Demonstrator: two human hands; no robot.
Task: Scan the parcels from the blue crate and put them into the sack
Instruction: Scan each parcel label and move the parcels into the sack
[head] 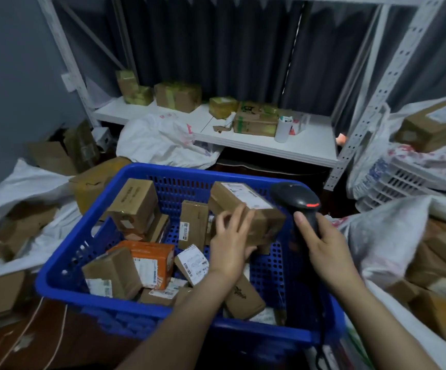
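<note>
A blue perforated crate [64, 276] in front of me holds several cardboard parcels, among them an orange box [153, 259]. My left hand [229, 241] grips a long brown parcel [245, 206] with a white label on top, lifted above the crate's right side. My right hand [323, 243] holds a black barcode scanner [296, 200] by its handle, its head just right of the parcel and its red light on. A white sack [384, 236] with boxes in it lies to the right.
Another white sack [21, 228] with boxes lies on the left. A white shelf [304, 148] behind the crate carries taped boxes, a white cup and a crumpled white bag. A white plastic crate [408, 182] sits at the far right beside a metal rack post.
</note>
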